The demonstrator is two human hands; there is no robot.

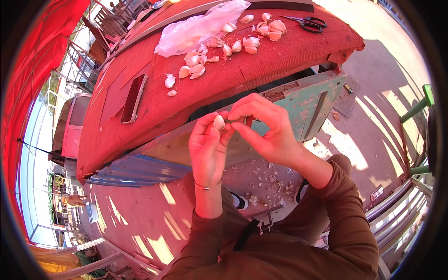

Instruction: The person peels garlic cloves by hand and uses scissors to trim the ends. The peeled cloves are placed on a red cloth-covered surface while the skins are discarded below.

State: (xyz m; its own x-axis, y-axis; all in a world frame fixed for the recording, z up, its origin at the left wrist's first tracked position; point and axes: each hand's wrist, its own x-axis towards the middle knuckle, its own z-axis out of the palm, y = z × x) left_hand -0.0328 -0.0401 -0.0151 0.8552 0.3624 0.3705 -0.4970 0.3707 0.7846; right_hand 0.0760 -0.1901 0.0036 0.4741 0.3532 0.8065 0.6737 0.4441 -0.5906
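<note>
My left hand point(208, 151) pinches a single garlic clove point(219, 122) between thumb and fingers, in front of the table's near edge. Close beside it, my right hand point(268, 128) has its thumb and fingertips drawn together near the clove. Whatever those fingertips pinch, if anything, is too small to make out. Loose garlic cloves point(197, 71) and broken pieces of bulb point(250, 45) lie scattered on the red tabletop beyond my hands. A thin, pale plastic bag point(198, 29) rests crumpled behind them.
Black-handled scissors point(311, 24) lie at the far right of the red cloth-covered table point(163, 105). A phone-like flat object point(134, 99) sits at its left. Papery garlic skins point(275, 186) litter the floor by my feet. Green metal furniture point(415, 112) stands at right.
</note>
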